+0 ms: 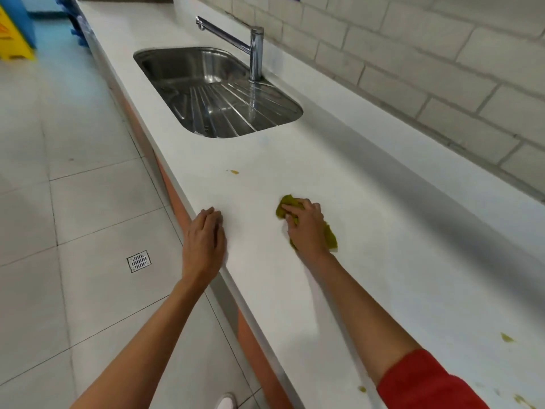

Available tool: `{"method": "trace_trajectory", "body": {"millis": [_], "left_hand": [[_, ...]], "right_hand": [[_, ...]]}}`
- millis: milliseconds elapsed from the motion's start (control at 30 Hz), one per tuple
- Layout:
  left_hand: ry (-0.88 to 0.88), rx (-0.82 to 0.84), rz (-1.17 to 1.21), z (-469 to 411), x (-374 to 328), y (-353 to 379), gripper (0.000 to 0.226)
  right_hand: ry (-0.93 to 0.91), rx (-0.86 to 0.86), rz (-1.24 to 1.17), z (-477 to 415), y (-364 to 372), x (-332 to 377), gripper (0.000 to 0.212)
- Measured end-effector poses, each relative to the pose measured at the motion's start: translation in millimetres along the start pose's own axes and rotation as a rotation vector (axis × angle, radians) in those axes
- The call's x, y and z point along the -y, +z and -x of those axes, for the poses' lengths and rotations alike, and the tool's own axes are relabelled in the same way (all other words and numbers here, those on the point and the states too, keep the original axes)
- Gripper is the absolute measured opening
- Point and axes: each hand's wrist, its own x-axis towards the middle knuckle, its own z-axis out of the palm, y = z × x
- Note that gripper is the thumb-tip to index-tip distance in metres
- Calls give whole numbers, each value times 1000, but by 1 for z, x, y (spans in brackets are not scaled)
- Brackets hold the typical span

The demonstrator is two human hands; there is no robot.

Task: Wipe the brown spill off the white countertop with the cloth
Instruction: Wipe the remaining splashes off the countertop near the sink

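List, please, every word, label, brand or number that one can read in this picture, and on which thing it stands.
No text can be read here.
Yellow floor sign, top left: it carries an orange mark, cut by the frame edge and too blurred to read.
Faucet, sink, cloth: no label or brand shows.

Bright, even light; wide-angle bending at edges, soft glare on the sink [165, 59].

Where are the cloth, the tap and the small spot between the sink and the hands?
cloth [285, 205]: head view, the bunched end past the fingers.
tap [256, 54]: head view, the upright post.
spot [234, 172]: head view, its middle.
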Motion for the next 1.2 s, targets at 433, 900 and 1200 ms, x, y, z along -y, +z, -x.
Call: {"method": "trace_trajectory", "body": {"millis": [433, 900, 1200], "left_hand": [[-60, 50, 7, -11, 20, 8, 42], [-38, 121, -139, -12, 29, 5, 50], [-94, 133, -185, -18, 10, 3, 41]], "right_hand": [[-65, 12, 6, -52, 7, -6, 28], [-456, 340, -62, -70, 54, 63, 33], [-135, 120, -100, -12, -14, -11, 31]]}}
